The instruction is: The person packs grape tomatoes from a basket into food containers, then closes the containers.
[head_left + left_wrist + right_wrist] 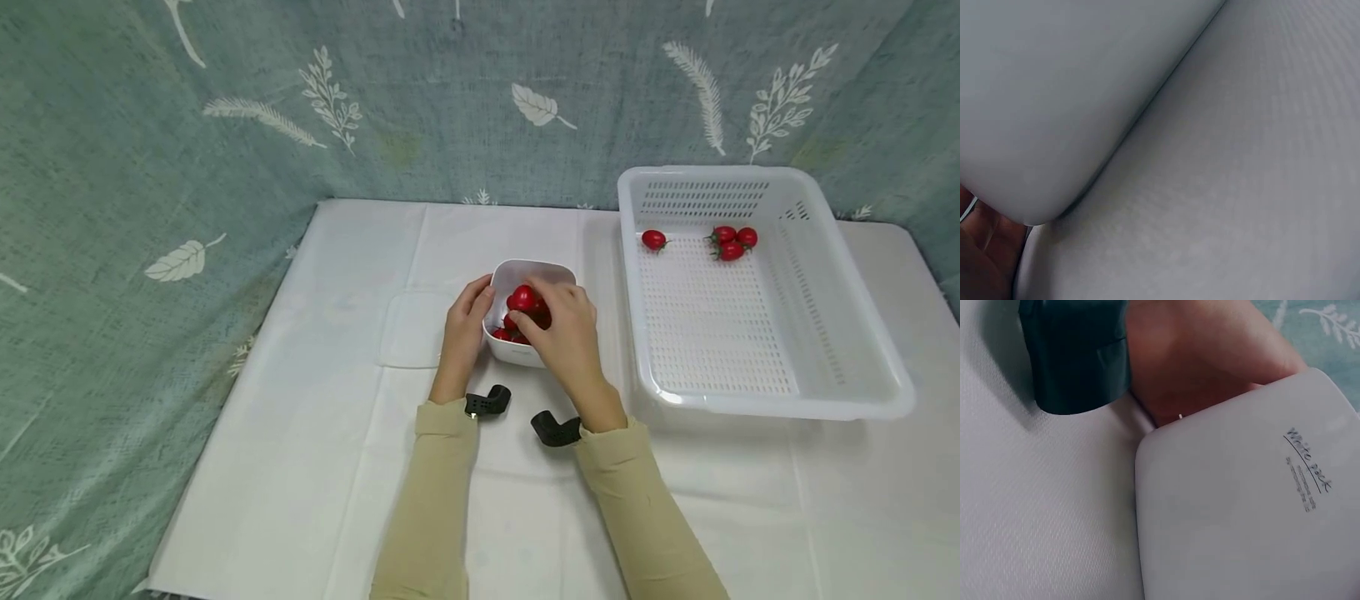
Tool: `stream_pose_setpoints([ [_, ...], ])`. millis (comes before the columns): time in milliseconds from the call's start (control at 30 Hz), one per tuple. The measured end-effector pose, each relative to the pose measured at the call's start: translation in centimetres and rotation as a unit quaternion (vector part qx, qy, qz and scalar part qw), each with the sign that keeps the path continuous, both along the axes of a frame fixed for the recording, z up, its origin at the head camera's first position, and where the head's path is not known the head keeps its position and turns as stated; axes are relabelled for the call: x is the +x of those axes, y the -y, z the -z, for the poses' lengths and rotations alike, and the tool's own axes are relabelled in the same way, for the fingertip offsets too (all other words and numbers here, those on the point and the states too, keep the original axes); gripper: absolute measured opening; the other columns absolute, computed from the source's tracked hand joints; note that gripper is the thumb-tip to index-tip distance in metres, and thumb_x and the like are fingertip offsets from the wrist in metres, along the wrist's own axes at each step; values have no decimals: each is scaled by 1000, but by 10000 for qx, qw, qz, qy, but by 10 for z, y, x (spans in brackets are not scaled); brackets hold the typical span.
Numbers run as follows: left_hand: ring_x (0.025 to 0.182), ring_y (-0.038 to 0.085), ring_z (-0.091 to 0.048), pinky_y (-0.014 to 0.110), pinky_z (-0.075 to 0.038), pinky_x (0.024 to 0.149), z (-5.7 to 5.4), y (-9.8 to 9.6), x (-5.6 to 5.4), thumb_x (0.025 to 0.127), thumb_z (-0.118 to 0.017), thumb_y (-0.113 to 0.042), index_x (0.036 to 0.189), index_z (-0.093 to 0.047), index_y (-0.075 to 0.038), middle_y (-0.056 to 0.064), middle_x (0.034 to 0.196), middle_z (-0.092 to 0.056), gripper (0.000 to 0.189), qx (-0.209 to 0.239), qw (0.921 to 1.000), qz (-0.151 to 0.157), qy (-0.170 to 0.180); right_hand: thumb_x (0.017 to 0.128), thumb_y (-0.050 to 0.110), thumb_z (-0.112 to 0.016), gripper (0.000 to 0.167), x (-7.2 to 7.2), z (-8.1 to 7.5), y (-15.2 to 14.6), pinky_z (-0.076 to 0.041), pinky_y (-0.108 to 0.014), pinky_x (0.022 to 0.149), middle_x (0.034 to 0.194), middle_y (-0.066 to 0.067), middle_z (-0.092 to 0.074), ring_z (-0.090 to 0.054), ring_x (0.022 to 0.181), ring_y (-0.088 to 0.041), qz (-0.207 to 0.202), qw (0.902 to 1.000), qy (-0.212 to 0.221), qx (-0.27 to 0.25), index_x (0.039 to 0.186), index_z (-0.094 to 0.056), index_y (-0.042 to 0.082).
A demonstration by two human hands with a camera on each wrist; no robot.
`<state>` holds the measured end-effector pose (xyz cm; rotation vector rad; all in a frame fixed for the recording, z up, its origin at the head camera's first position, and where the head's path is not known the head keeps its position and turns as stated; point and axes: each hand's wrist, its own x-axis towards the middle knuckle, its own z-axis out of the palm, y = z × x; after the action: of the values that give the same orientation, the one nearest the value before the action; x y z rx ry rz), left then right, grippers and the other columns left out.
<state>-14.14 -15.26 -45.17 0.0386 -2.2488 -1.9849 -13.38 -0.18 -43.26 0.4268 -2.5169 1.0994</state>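
Observation:
A small white plastic container stands on the table, with several red cherry tomatoes inside. My left hand holds its left side, thumb near the rim. In the left wrist view, fingers show beside the container's corner. Over the container's opening, my right hand pinches a cherry tomato between thumb and fingers. That hand hides part of the contents. The right wrist view shows the container's outer wall with printed lettering, and the fingertips are hidden behind it.
A large white perforated basket stands at the right, with several cherry tomatoes near its back. Left of the container lies a flat translucent lid. A green patterned curtain hangs behind the white-covered table.

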Motion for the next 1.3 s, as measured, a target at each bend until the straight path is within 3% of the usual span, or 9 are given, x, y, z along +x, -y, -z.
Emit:
stream_pose_setpoints([
  [200, 115, 11, -45, 30, -34, 97, -4, -1, 2, 92, -46, -33, 124, -52, -11, 0, 124, -52, 39, 42, 10000, 40, -66, 74, 32, -72, 54, 1, -1, 2, -28, -44, 92, 99, 1, -61, -42, 103, -20, 105, 9999, -50, -4, 121, -53, 14],
  [533, 116, 11, -44, 32, -34, 97, -2, -2, 0, 91, -46, -36, 125, -51, -13, 0, 125, -52, 42, -12, 10000, 28, 7, 75, 27, -71, 49, 0, 1, 0, -29, -43, 92, 95, 0, -63, -44, 101, -19, 84, 9999, -74, -25, 119, -55, 14],
  [833, 113, 5, -45, 29, -34, 97, 26, 2, -10, 87, -48, -49, 122, -54, -24, -9, 121, -53, 44, 22, 10000, -84, 33, 78, 23, -67, 41, 3, 2, -3, -28, -43, 92, 96, -1, -62, -43, 103, -20, -22, 10000, 68, -11, 117, -56, 15],
  [1133, 113, 5, -45, 29, -34, 96, 26, 1, -10, 87, -48, -50, 122, -55, -25, -10, 121, -53, 43, 31, 9999, -99, -19, 84, 20, -59, 30, 5, 0, -6, -31, -43, 91, 109, -3, -59, -43, 106, -21, -13, 10000, 45, 52, 113, -58, 13],
  [1300, 112, 5, -45, 30, -35, 96, 25, 1, -11, 86, -48, -50, 121, -55, -24, -10, 121, -53, 44, 27, 9999, -128, -39, 85, 22, -58, 27, 6, -5, -8, -34, -42, 90, 109, -4, -58, -46, 102, -21, 13, 9999, -19, -165, 110, -60, 12],
])
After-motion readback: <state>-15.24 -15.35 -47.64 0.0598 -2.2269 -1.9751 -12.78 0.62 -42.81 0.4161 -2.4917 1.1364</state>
